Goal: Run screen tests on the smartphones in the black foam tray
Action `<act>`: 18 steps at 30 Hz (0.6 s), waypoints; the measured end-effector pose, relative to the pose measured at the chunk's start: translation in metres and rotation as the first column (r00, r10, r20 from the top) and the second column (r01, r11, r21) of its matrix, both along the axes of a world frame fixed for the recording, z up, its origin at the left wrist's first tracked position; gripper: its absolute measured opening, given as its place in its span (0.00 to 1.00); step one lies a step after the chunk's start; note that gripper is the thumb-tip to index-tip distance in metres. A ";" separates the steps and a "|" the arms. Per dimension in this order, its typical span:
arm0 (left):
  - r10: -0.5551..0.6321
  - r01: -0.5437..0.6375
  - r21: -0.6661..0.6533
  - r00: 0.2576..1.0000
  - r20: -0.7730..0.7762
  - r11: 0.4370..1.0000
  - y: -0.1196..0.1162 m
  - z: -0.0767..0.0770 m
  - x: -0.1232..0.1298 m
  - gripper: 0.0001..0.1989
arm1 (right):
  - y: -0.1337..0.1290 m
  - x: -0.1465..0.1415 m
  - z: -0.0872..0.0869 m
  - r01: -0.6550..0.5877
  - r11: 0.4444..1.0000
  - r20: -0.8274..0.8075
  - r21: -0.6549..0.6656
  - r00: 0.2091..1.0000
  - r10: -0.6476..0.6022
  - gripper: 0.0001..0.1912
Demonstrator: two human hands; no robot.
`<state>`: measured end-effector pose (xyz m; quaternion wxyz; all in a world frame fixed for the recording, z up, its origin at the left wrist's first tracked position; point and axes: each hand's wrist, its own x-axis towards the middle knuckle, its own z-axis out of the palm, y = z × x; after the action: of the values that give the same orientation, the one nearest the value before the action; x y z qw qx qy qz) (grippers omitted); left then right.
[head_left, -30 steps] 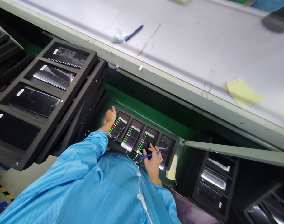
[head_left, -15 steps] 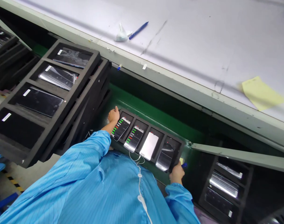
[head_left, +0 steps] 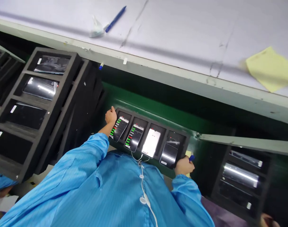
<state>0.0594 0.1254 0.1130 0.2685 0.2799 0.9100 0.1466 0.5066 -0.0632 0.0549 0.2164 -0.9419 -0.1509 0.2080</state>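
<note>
A black foam tray [head_left: 163,129] spans the space between my hands, close to my body. Its left end is in the curled fingers of my left hand [head_left: 111,116]. Around the lower right corner closes my right hand [head_left: 183,165]. In the tray lie several phones: two with green and red text lines, on the far left [head_left: 119,129] and beside it [head_left: 134,137], one with a bright white screen [head_left: 151,142], and a dark one [head_left: 169,148] at the right. A white cable [head_left: 142,171] runs down from the phones. Something blue [head_left: 191,158] shows beside my right hand, over yellow paper.
Stacked black trays with dark phones [head_left: 41,88] stand at the left. Another phone tray [head_left: 241,173] is at the lower right. Above is the white bench edge [head_left: 144,67], with a blue pen [head_left: 116,19] and yellow paper [head_left: 272,69] on top.
The view has shifted, so the bench and left stack sit further left. Small dark text now shows on the white phone screen. Both hands keep hold of the tray.
</note>
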 end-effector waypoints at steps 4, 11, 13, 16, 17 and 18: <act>0.004 -0.004 0.010 0.999 -0.034 1.000 0.002 0.000 0.000 0.33 | 0.004 -0.005 0.003 0.148 0.989 0.060 -0.024 0.987 -0.147 0.25; 0.006 -0.005 0.013 0.996 -0.092 1.000 0.007 0.003 0.001 0.33 | 0.002 -0.010 0.000 0.178 0.983 0.072 0.049 0.981 -0.181 0.22; -0.002 0.003 0.015 0.994 -0.105 1.000 0.008 0.003 0.001 0.33 | 0.002 -0.010 -0.003 0.179 0.981 0.065 0.073 0.981 -0.184 0.21; 0.003 -0.001 0.021 0.993 -0.119 1.000 0.009 0.002 0.000 0.32 | 0.004 -0.008 -0.008 0.186 0.977 0.047 0.104 0.980 -0.192 0.20; 0.003 0.001 0.025 0.992 -0.127 1.000 0.010 0.001 0.000 0.32 | 0.004 -0.008 -0.010 0.188 0.975 0.041 0.114 0.980 -0.194 0.20; -0.004 0.008 0.030 0.990 -0.138 1.000 0.010 0.000 -0.001 0.33 | 0.004 -0.008 -0.012 0.189 0.974 0.036 0.126 0.980 -0.194 0.20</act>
<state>0.0589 0.1355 0.1132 0.2013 0.2962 0.9231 0.1400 0.4990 -0.0589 0.0431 0.2887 -0.9418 -0.0769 0.1539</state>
